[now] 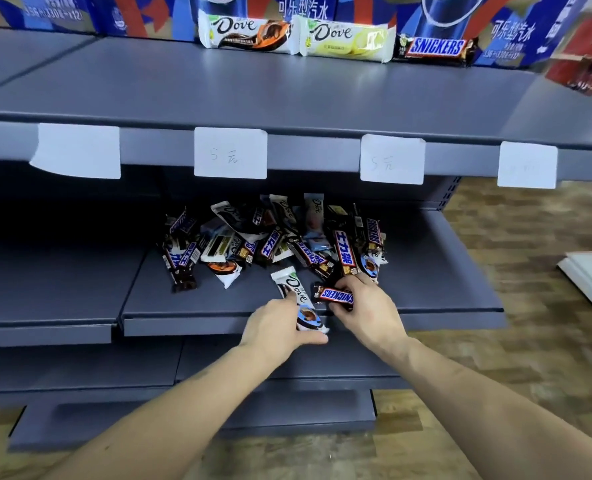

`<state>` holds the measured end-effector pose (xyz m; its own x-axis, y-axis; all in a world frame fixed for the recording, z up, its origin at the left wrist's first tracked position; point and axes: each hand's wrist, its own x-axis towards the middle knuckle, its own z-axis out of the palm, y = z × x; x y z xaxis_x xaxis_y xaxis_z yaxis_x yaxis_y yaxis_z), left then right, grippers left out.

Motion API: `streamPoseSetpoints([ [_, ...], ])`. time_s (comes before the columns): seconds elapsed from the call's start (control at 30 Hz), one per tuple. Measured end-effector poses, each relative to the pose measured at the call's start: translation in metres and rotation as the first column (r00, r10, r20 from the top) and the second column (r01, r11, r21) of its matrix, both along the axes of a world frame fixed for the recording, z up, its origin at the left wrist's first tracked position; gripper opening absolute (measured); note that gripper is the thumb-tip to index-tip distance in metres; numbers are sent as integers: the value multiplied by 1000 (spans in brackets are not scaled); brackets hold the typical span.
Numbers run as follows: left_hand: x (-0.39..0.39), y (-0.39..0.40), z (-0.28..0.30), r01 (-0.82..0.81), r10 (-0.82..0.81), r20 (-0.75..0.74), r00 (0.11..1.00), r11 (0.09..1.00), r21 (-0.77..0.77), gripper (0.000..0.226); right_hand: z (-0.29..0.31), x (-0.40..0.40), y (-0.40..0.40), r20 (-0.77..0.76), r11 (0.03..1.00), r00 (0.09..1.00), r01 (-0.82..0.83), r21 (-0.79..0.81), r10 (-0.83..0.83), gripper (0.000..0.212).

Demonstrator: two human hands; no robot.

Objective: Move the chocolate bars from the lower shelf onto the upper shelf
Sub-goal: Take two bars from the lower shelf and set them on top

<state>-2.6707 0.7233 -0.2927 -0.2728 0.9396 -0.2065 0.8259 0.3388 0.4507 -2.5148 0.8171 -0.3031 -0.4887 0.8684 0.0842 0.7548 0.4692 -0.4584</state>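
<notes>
- While both arms reach toward the lower shelf [426, 271], each hand takes hold of one bar at the shelf's front edge.
- The left hand [273, 323] grips a white chocolate bar [296, 289], fingers curled over its near end and thumb underneath by the shelf lip; the far end of the wrapper lies on the shelf, pointing up and to the left.
- The right hand [367, 310] pinches a brown chocolate bar [336, 295], fingers above and thumb below its right end; the bar lies roughly crosswise, just right of the white one and near but not clearly touching it.
- Behind the two hands a loose pile of chocolate bars [273, 237] sits in the middle of the lower shelf, white and brown wrappers overlapping at all angles. One brown bar with a red and blue label stands out of the pile just above the right hand's fingers.
- On the upper shelf [253, 88] three bars lie in a row at the back: a white bar with an orange picture [246, 34], a pale yellow bar [346, 41] touching its right end, and a brown bar at the right [434, 50].
- Blue drink cartons [516, 32] stand right behind that row.
- Four white paper tags [230, 152] hang on the upper shelf's front edge; two carry faint handwriting.
- Wood-patterned floor [512, 237] shows to the right of the shelving.
</notes>
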Motion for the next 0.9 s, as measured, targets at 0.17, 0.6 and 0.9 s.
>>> streamPoseSetpoints([
  [0.17, -23, 13, 0, 263, -223, -302, 927, 960, 99, 65, -1, 8, 9, -31, 998, 999, 25, -50, -27, 36],
  [0.6, -28, 22, 4, 305, -280, -368, 887, 952, 9, 48, 2, 21, 8, -6, 999, 999, 44, -15, -44, 34],
  [0.9, -43, -13, 10, 214, -170, -361, 917, 973, 84, 48, 5, 17, -4, -7, 999, 999, -52, 9, 52, 29],
])
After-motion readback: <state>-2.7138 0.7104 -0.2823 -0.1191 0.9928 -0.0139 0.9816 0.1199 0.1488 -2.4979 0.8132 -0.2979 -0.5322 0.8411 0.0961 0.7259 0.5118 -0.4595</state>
